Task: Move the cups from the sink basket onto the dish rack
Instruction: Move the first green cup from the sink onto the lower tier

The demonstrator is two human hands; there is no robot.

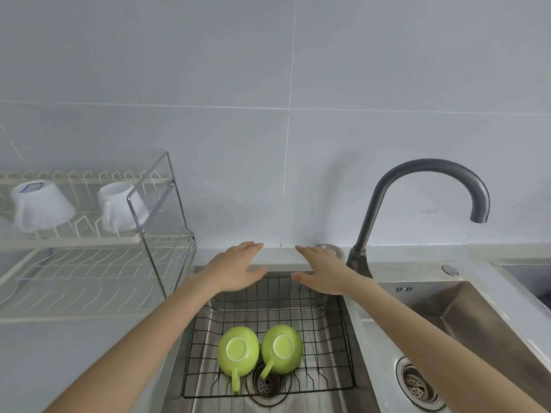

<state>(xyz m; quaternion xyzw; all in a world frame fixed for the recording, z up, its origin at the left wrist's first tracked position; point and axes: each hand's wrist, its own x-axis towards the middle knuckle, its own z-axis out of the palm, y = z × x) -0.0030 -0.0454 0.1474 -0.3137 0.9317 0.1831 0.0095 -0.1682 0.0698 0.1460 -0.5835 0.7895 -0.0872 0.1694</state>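
Note:
Two lime-green cups lie upside down, side by side, in the black wire sink basket (340, 326): the left green cup (237, 351) and the right green cup (282, 348), both handles pointing toward me. My left hand (238, 271) and my right hand (320, 272) hover flat and empty over the basket's far edge, fingers spread, well beyond the cups. The dish rack (89, 272) stands on the counter to the left; its upper tier holds two upturned white cups (41, 205) (120, 205).
A dark curved faucet (417, 186) rises right of the basket. A second sink bowl (447, 323) with a drain lies to the right. The tiled wall is close behind.

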